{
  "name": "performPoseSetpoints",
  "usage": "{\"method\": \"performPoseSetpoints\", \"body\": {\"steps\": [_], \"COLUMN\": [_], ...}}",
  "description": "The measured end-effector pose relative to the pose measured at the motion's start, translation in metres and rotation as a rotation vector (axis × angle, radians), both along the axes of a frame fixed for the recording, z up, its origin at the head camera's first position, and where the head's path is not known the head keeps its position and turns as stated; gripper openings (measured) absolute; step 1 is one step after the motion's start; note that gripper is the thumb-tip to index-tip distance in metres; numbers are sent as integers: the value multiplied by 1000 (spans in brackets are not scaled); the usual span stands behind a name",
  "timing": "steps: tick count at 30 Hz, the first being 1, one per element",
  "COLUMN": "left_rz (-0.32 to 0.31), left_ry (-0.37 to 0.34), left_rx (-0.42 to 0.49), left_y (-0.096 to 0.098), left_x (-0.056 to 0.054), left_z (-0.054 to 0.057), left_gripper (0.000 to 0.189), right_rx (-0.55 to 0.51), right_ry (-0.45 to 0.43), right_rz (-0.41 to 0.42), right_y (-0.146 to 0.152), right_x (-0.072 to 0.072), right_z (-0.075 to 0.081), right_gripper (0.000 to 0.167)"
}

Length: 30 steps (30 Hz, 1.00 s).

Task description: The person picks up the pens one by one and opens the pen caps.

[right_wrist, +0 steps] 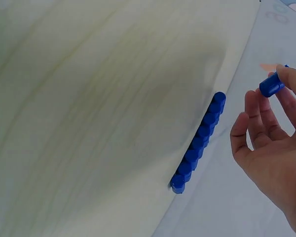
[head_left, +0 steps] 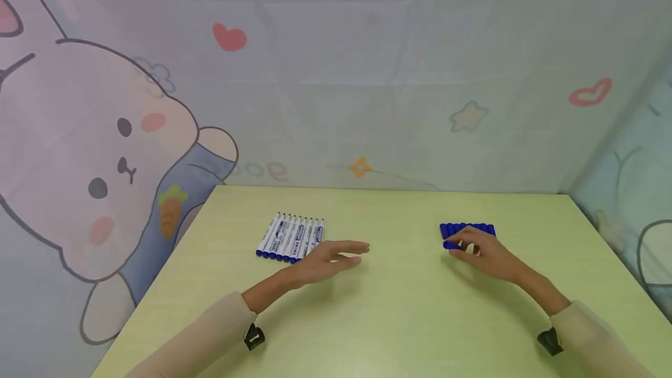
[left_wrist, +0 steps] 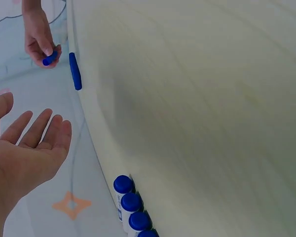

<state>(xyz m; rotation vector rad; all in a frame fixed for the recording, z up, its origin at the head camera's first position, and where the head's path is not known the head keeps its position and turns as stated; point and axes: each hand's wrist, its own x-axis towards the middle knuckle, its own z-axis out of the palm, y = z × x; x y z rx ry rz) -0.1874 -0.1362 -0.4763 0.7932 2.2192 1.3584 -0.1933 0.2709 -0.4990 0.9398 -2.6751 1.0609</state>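
Note:
Between thumb and fingertips, my right hand (head_left: 485, 254) pinches a blue marker cap (right_wrist: 272, 85), held above the table. Just behind that hand lies a row of several blue caps (right_wrist: 197, 143), side by side, partly hidden by the fingers in the head view. My left hand (head_left: 325, 262) hovers with its fingers extended and nothing in its grasp. Beside it on the left, uncapped whiteboard markers (head_left: 286, 238) lie in a neat row, white bodies with blue ends toward me and dark tips pointing away. The left hand overlaps the row's near right corner in the head view.
The pale yellow-green table (head_left: 378, 319) ends at a back edge against a printed cloth backdrop (head_left: 341, 74). Another cloth panel (head_left: 640, 191) hangs along the right side. A dark strap piece (head_left: 254, 337) shows at the left sleeve cuff, another (head_left: 550, 341) at the right.

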Motion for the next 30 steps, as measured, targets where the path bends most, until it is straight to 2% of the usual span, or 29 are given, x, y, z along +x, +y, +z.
{"method": "performPoseSetpoints", "body": {"steps": [4,11,20,24,30], "left_rz": [4,-15,-23,-23,-36], "left_ry": [5,-9,-29,-37,-7], "left_rx": [1,17,11,13,28], "left_y": [0,1,1,1,4], "left_x": [0,2,6,5,4], "left_z": [-1,-5,-5,-5,-11], "left_gripper": [44,44,45,45,43], "right_rx": [-41,-130,-275,-235,-59], "right_ry": [4,-152,-218,-238,-255], "right_rz": [-81,-230,-378,-451,-503], "right_y": [8,30,64,75,83], "right_x": [-4,-7,-19,-23,-25], "right_z": [1,7,8,6,-3], "right_gripper": [18,31,33,46,56]}}
